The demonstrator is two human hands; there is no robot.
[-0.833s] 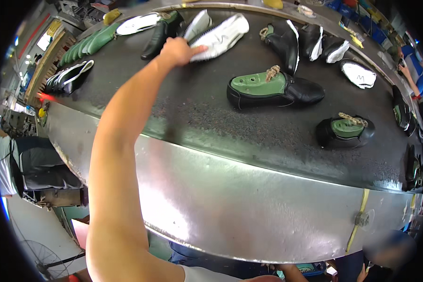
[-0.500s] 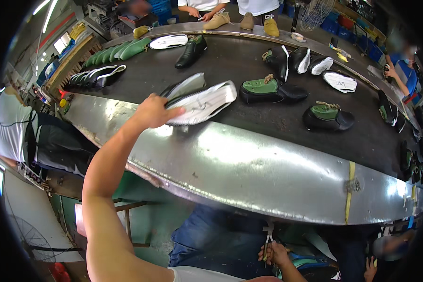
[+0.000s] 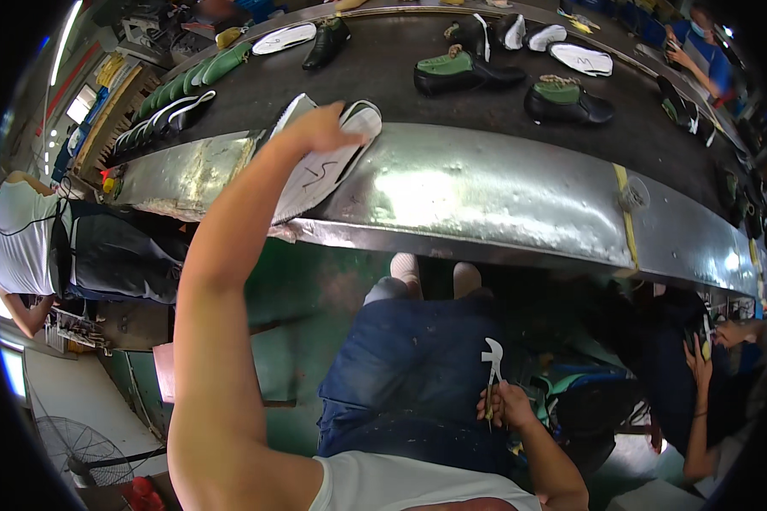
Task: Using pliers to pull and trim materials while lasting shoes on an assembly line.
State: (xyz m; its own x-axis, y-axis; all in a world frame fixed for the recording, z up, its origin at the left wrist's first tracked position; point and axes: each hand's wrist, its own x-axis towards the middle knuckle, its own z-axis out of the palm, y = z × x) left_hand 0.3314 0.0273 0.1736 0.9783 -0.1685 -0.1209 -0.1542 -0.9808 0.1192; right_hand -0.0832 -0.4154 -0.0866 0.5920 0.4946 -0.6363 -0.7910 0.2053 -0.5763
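Note:
Two unfinished shoes with white bottoms lie across the bench's metal ledge; the nearer shoe [image 3: 313,180] has its white bottom up, and its near end reaches the front edge. Behind it the second shoe [image 3: 295,111] is partly hidden by my forearm. Over the nearer shoe's far end is my left hand [image 3: 320,129], somewhat blurred, thumb and fingers apart. Whether it still touches the shoe is hard to tell. At my lap, my right hand [image 3: 509,404] is closed round the handles of metal pincers [image 3: 492,353], jaws pointing up.
On the dark conveyor belt [image 3: 383,81] stand black-and-green shoes [image 3: 458,71], a row of green ones [image 3: 198,71] and white-bottomed ones [image 3: 581,59]. Co-workers are at the left [image 3: 38,226], far right [image 3: 706,51] and near right [image 3: 699,366]. A fan [image 3: 77,456] stands lower left.
My left hand has brought the two shoes off the belt onto the ledge, turning them, and its fingers have loosened. The view has tilted down; the right hand still holds the pincers.

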